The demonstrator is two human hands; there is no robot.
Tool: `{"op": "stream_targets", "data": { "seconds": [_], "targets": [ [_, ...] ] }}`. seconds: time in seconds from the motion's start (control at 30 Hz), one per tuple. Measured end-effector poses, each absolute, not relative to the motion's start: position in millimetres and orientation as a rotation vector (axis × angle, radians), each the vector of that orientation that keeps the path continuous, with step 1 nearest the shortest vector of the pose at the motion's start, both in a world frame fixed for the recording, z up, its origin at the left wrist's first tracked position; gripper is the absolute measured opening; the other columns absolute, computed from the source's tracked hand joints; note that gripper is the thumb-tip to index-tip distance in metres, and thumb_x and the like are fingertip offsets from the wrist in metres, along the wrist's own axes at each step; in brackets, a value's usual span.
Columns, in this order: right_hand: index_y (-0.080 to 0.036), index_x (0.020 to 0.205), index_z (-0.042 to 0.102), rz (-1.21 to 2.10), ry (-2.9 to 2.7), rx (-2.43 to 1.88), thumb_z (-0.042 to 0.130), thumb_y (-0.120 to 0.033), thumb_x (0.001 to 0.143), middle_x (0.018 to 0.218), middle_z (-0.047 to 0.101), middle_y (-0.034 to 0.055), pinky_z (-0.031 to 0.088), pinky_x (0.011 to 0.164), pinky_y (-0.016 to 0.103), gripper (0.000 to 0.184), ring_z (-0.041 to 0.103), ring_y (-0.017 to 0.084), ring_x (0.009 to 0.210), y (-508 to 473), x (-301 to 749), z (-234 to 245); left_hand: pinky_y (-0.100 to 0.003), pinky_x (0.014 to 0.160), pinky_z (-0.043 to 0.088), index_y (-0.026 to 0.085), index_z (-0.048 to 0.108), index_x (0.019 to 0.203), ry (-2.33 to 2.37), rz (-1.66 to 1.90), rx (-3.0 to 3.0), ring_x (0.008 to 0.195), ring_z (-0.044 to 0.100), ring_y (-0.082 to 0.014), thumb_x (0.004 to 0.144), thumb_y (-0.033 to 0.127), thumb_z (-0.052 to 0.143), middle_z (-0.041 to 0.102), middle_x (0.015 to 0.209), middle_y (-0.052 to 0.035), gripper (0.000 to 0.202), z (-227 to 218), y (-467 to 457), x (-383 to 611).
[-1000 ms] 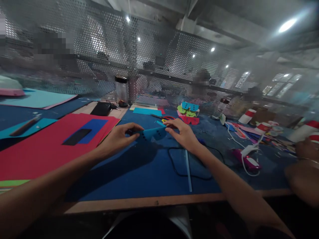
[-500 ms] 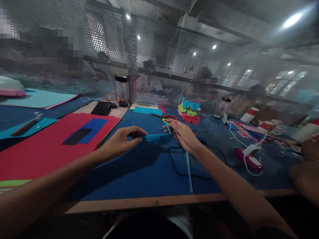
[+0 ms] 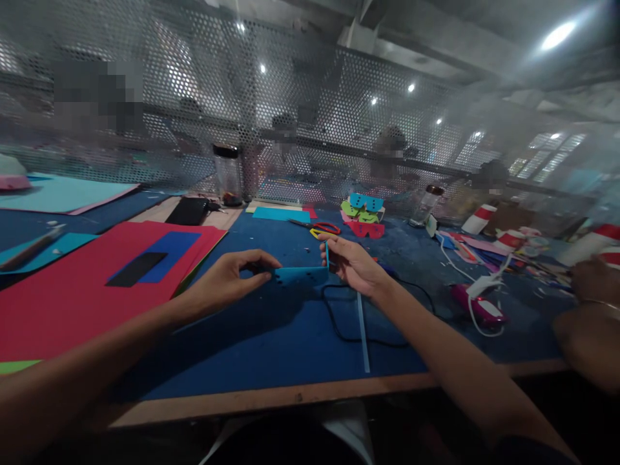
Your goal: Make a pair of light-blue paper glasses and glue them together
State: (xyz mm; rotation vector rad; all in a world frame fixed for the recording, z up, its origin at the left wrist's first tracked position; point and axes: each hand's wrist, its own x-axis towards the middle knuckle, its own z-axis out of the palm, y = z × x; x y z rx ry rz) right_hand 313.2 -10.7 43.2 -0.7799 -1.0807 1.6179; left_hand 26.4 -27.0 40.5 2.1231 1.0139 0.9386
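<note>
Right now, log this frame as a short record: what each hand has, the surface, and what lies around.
left hand: pinches the left end of the blue paper glasses
right hand: holds the right end, its side arm folded up
surface: blue mat on the table
left of the hands: red sheets
behind: scissors, pile of paper glasses, jar
right: pink tool with white cord; another person's arm

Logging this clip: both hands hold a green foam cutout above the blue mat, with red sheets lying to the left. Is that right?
Not quite. In the head view the foam cutout held between the left hand and right hand is light blue, not green. It is above the blue mat, with the red sheets to the left.
</note>
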Motion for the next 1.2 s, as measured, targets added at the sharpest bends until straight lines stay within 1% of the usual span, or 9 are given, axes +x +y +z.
{"op": "stream_targets", "data": {
  "seconds": [0.17,0.43,0.57,0.77,0.9,1.03,1.2],
  "targets": [
    [-0.020,0.104,0.077,1.627,-1.104,-0.786,0.085,-0.027,0.086,0.094,0.076,0.0004,0.058,0.069,0.018,0.021,0.069,0.008,0.076,-7.0,316.9,39.1,-0.035,0.084,0.056,0.021,0.077,0.102,0.992,0.932,2.126,0.091,0.072,-0.0224,0.089,0.035,0.067,0.079,0.098,-0.0049,0.022,41.3,-27.6,25.9],
    [-0.021,0.098,0.076,1.614,-1.104,-0.757,0.085,-0.030,0.087,0.095,0.077,0.0007,0.059,0.068,0.019,0.017,0.069,0.009,0.076,-8.1,319.2,41.3,-0.035,0.085,0.055,0.021,0.077,0.101,1.001,0.922,2.094,0.092,0.072,-0.0226,0.089,0.035,0.067,0.079,0.097,-0.0042,0.021,40.1,-26.6,26.0],
    [-0.021,0.097,0.076,1.619,-1.079,-0.774,0.086,-0.027,0.085,0.095,0.077,-0.0001,0.059,0.068,0.020,0.017,0.068,0.009,0.075,-7.5,320.9,42.3,-0.035,0.085,0.054,0.021,0.077,0.101,1.009,0.919,2.091,0.093,0.072,-0.0227,0.089,0.036,0.067,0.079,0.098,-0.0041,0.022,39.1,-25.5,26.1],
    [-0.021,0.101,0.076,1.610,-1.018,-0.787,0.086,-0.021,0.083,0.092,0.077,-0.0017,0.057,0.070,0.020,0.021,0.067,0.009,0.074,-7.0,322.8,43.8,-0.036,0.086,0.055,0.021,0.077,0.102,1.015,0.909,2.107,0.094,0.072,-0.0225,0.089,0.036,0.066,0.079,0.099,-0.0043,0.022,38.0,-24.5,25.2],
    [-0.023,0.102,0.077,1.598,-1.024,-0.807,0.084,-0.021,0.084,0.093,0.077,-0.0019,0.055,0.072,0.021,0.019,0.067,0.009,0.075,-8.7,323.4,46.0,-0.037,0.086,0.056,0.021,0.077,0.102,1.025,0.898,2.112,0.094,0.073,-0.0231,0.089,0.037,0.066,0.079,0.100,-0.0050,0.023,41.1,-26.1,26.2],
    [-0.024,0.107,0.078,1.587,-1.053,-0.817,0.083,-0.020,0.085,0.095,0.077,-0.0016,0.054,0.071,0.021,0.024,0.066,0.009,0.076,-9.3,324.3,47.9,-0.038,0.087,0.057,0.021,0.077,0.102,1.018,0.903,2.114,0.093,0.073,-0.0232,0.089,0.037,0.066,0.079,0.099,-0.0053,0.024,42.1,-26.8,26.8],
    [-0.024,0.110,0.078,1.590,-1.051,-0.806,0.085,-0.020,0.083,0.093,0.076,-0.0023,0.054,0.071,0.020,0.029,0.066,0.008,0.075,-8.7,325.5,48.7,-0.037,0.086,0.057,0.021,0.077,0.101,1.022,0.907,2.130,0.092,0.073,-0.0230,0.089,0.037,0.065,0.079,0.098,-0.0051,0.023,41.7,-26.4,26.6]
  ]
}}
